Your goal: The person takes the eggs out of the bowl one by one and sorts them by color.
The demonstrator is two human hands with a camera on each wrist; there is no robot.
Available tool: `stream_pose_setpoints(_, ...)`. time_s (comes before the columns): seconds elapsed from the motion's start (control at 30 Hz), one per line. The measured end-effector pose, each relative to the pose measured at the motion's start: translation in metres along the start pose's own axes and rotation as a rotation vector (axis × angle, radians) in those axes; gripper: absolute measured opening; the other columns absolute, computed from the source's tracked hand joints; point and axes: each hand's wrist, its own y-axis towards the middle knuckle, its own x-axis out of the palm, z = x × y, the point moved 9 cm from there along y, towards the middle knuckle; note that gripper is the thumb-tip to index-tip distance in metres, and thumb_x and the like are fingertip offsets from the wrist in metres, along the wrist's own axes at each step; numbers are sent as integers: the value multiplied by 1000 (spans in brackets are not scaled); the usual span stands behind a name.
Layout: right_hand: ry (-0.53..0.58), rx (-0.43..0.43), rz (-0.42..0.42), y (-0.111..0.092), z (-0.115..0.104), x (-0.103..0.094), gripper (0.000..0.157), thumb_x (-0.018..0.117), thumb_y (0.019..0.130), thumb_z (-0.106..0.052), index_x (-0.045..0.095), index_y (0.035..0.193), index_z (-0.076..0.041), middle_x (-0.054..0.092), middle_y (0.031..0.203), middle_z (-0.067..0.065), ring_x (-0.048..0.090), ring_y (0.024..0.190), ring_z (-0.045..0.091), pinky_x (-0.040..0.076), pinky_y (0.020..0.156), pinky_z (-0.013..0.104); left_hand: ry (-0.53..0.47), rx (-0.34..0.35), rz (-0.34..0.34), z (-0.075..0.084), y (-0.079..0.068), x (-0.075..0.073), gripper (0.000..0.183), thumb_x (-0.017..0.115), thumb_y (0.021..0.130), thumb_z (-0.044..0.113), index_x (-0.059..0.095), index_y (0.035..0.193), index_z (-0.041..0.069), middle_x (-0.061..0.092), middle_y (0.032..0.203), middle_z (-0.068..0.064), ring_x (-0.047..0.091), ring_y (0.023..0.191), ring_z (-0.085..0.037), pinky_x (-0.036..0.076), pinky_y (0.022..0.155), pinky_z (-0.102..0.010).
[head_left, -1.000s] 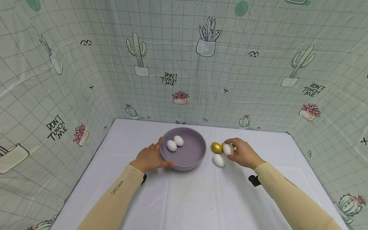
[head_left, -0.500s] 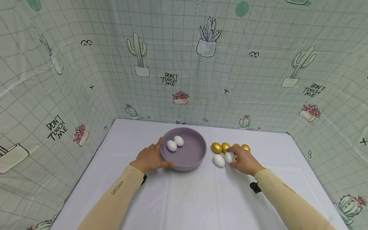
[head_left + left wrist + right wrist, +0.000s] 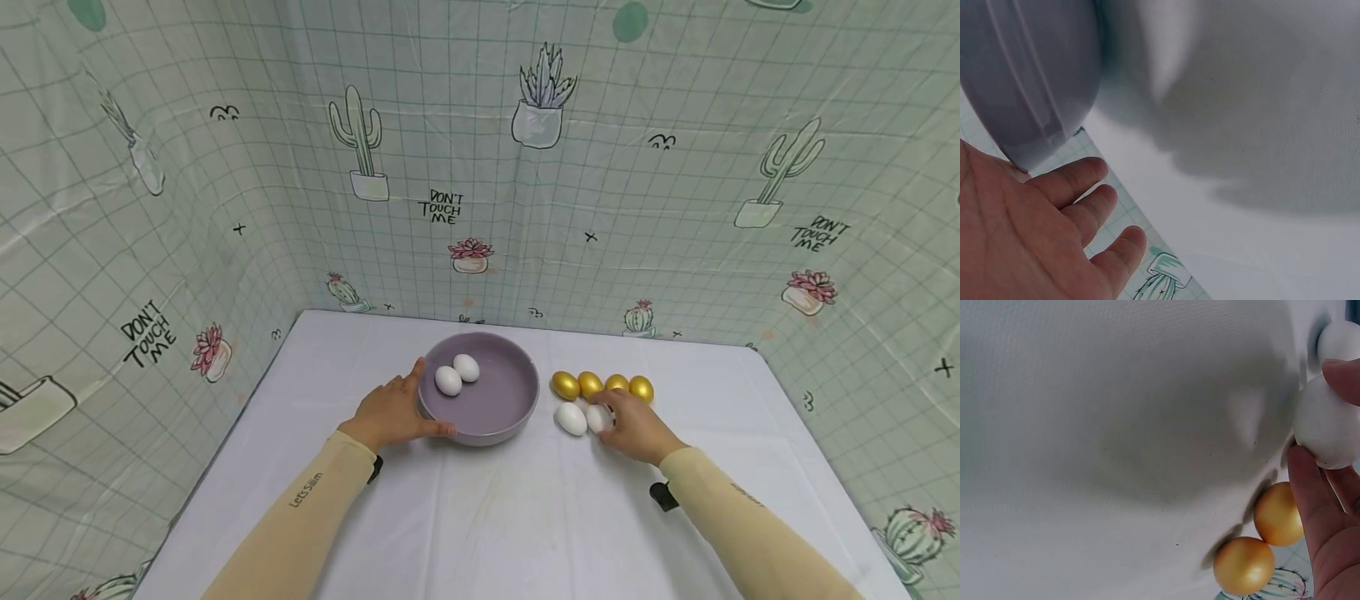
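Observation:
My left hand [image 3: 390,412] rests against the left side of a round mauve bowl [image 3: 504,392], thumb along its front rim and forefinger at its left rim. In the left wrist view the other fingers [image 3: 1088,209] reach out loosely below the bowl's wall. Two white eggs [image 3: 448,381] lie inside, toward the left. Right of the bowl, my right hand [image 3: 636,427] pinches a white egg [image 3: 1329,425] between thumb and fingers, low over the cloth. Beside it lies another white egg [image 3: 572,418]. Behind these, several golden eggs [image 3: 565,385] form a row; fingers partly overlap it.
A white cloth [image 3: 487,517] covers the table. Behind and at both sides hangs a grid-patterned curtain [image 3: 420,275] printed with cacti, meeting the table's back edge. Dark wrist straps [image 3: 663,496] show under the sleeves.
My right hand has brought its white egg toward me, from over the golden eggs down beside the other white egg. More golden eggs are uncovered. The left hand and bowl have stayed put.

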Motion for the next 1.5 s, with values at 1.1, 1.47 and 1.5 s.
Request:
stream_pose_setpoints(1.1, -23, 26, 4, -7, 2, 0, 51, 83, 78, -5, 63, 125, -2, 62, 122, 16, 60, 107, 32, 49, 92, 51, 4, 13, 2, 0, 0, 1, 135, 67, 66, 84, 14, 160, 3, 43, 147, -28, 43, 134, -44, 39, 105, -54)
stream_pose_setpoints(1.47, -13, 6, 6, -7, -8, -18, 57, 85, 78, -7, 61, 129, 0, 60, 125, 16, 62, 103, 31, 55, 84, 44, 1, -4, -13, -2, 0, 2, 137, 66, 64, 86, 12, 160, 6, 43, 146, -30, 43, 133, -45, 38, 104, -56)
stream_pose_setpoints(1.5, -10, -1, 9, -6, -10, -21, 57, 84, 79, -7, 60, 130, 0, 60, 126, 17, 61, 105, 33, 55, 85, 45, 5, -5, -15, -2, 0, 3, 137, 66, 64, 86, 12, 161, 6, 43, 146, -30, 43, 133, -45, 38, 104, -55)
